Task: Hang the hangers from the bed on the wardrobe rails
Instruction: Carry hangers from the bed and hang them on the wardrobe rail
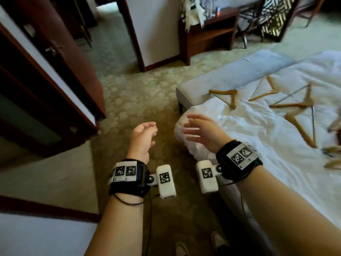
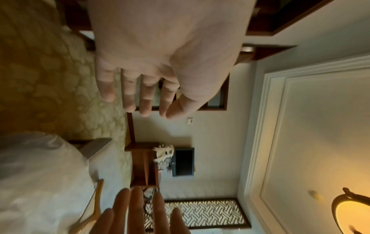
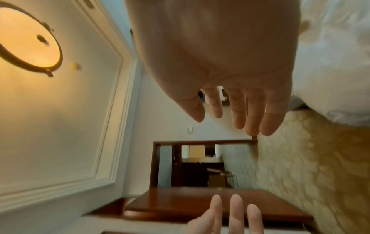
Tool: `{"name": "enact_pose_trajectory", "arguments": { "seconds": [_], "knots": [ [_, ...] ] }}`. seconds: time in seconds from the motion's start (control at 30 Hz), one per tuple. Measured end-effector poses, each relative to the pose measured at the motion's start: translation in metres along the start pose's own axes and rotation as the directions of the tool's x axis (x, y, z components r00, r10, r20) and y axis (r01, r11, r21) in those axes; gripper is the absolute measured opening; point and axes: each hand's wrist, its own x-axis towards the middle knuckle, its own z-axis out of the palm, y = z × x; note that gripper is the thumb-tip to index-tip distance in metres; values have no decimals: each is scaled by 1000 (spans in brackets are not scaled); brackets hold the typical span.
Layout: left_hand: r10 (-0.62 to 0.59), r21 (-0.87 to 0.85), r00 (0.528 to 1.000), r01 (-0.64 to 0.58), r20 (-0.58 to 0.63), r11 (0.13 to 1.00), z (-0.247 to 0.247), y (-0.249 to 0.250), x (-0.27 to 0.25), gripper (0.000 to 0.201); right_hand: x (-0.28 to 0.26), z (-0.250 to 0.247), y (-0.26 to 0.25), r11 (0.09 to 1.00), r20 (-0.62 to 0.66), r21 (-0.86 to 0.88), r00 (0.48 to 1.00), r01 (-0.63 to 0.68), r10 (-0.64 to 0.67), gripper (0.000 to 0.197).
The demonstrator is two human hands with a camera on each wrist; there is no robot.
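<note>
Several wooden hangers lie scattered on the white bed (image 1: 267, 137); the nearest hanger (image 1: 226, 95) sits by the bed's foot corner, another hanger (image 1: 302, 132) lies further right. My left hand (image 1: 144, 134) hovers over the carpet, empty, fingers loosely curled. My right hand (image 1: 198, 129) hovers above the bed's corner, fingers spread and straight, holding nothing. The wardrobe (image 1: 36, 80) with dark wood doors stands at the left; its rails are hidden. In the left wrist view my left hand (image 2: 150, 88) shows relaxed fingers, and one hanger (image 2: 92, 204) lies on the bed.
Patterned carpet (image 1: 140, 100) covers the floor between wardrobe and bed. A padded bench (image 1: 221, 78) stands at the bed's foot. A wooden desk (image 1: 208, 34) and chair are at the back. A doorway (image 1: 110, 24) opens beyond the wardrobe.
</note>
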Motion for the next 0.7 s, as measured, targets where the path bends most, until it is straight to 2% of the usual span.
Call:
{"name": "enact_pose_trajectory", "arguments": {
  "seconds": [0.17,0.27,0.4,0.53,0.7],
  "knots": [
    [-39,24,980,36,196,999,61,-1,19,13,-7,-66,-13,997,-173,43,984,60,-52,17],
    [-43,56,960,29,277,998,106,3,30,18,-7,-106,-17,992,-276,72,958,103,-80,19],
    [-38,73,929,12,368,997,176,4,51,15,0,-161,-23,985,-385,115,920,129,-75,23],
    [-44,116,886,-10,461,993,248,15,68,13,19,-217,-43,976,-434,150,897,159,-79,28],
    [-24,134,874,-47,485,990,325,51,92,14,53,-275,-86,970,-438,165,894,178,-90,26]
  ]
}}
